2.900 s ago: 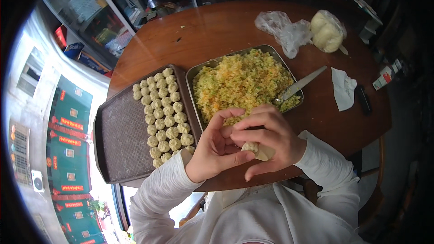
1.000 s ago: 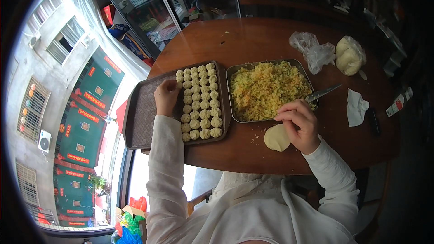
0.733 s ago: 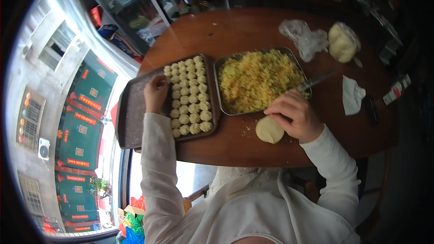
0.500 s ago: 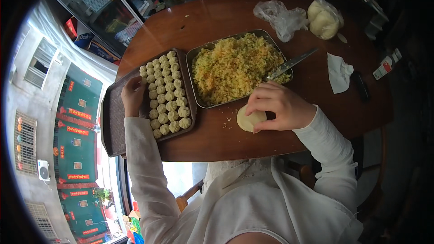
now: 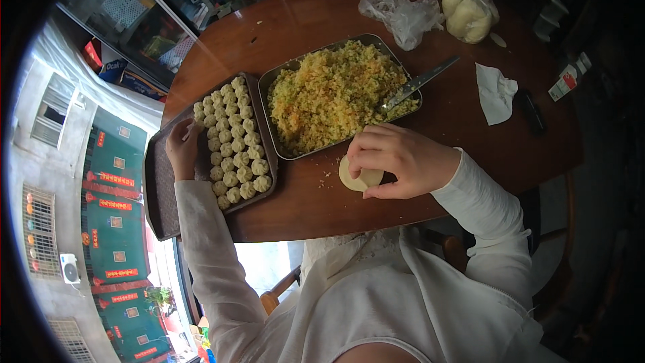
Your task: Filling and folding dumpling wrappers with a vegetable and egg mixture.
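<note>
My left hand is at the left edge of the rows of pleated dumplings in a dark rectangular tray. Its fingers are bent and closed around a dumpling at the row's end, which they mostly hide. Near the table's front edge, my right hand curls over a pale round dough wrapper, thumb and fingers gripping its right side. Whether several wrappers lie stacked there, I cannot tell. Behind that hand a metal tray holds a heap of chopped yellow-green filling, with a flat metal blade resting in it.
Towards the table's back right lie a crumpled clear plastic bag and a bagged lump of dough. A white tissue, a black slim object and a small white-and-red box are at the right. Glass-doored cabinets stand behind.
The whole scene has slid a little to the left in the view. Relative to the trays, both hands keep nearly the same places, the left among the dumplings, the right at the wrapper.
</note>
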### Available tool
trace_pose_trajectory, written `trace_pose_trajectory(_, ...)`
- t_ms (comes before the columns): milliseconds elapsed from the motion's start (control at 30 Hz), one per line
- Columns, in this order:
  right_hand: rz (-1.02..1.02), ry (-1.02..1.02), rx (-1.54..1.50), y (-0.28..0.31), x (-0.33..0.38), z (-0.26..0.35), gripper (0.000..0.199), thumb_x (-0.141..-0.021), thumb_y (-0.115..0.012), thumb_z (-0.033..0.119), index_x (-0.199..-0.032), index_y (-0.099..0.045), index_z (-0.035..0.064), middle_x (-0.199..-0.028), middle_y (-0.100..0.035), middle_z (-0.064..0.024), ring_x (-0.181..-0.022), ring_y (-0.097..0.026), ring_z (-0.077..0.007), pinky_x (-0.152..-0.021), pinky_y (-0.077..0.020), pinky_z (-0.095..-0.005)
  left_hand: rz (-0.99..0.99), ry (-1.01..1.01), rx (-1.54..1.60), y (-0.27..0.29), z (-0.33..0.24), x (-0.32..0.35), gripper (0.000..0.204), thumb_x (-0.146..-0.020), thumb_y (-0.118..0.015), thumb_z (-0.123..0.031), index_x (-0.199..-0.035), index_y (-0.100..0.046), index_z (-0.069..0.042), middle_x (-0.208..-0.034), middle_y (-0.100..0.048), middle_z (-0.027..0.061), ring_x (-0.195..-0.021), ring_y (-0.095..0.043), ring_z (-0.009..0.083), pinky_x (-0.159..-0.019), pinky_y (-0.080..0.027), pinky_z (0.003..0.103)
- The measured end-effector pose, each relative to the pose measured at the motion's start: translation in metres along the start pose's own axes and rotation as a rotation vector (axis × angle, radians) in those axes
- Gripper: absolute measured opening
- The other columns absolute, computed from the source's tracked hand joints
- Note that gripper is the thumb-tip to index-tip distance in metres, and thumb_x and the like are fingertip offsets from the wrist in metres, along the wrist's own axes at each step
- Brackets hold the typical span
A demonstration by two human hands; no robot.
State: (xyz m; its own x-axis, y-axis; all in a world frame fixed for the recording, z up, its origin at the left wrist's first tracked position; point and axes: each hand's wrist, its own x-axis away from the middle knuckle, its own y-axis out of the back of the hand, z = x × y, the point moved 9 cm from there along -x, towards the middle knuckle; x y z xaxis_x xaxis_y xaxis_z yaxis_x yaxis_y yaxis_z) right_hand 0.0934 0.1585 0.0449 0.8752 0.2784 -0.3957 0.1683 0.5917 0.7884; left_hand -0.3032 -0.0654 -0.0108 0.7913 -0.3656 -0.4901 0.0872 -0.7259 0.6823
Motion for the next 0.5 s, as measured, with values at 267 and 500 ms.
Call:
trace_pose_trajectory(267,-0.192,-0.113,0.133,0.017,0.006,-0.016,0.022,-0.077,-0.076,0.019,-0.091,-0.065,0.0063,-0.093,-0.059,-0.0069,-0.086,-0.062,-0.0263,-0.077,-0.0506,-0.0382,-0.028,-0.019,0.080,0.002,0.013,-0.005,0.031,-0.081,-0.074,-0.021,-0.107,-0.072,-0.005,-0.097,-0.072,0.0128,-0.092,-0.069,0.0199,-0.081,-0.052,0.033)
trace_pose_trajectory(500,-0.195,-0.151,0.215,0.015,0.010,-0.021,0.019,-0.079,-0.074,0.020,-0.092,-0.068,0.0065,-0.090,-0.059,-0.0059,-0.086,-0.062,-0.0249,-0.075,-0.0507,-0.0379,-0.098,0.013,0.439,0.019,0.007,-0.005,0.030,-0.087,-0.070,-0.006,-0.115,-0.066,0.002,-0.108,-0.068,0.0092,-0.100,-0.063,0.0157,-0.089,-0.051,0.029)
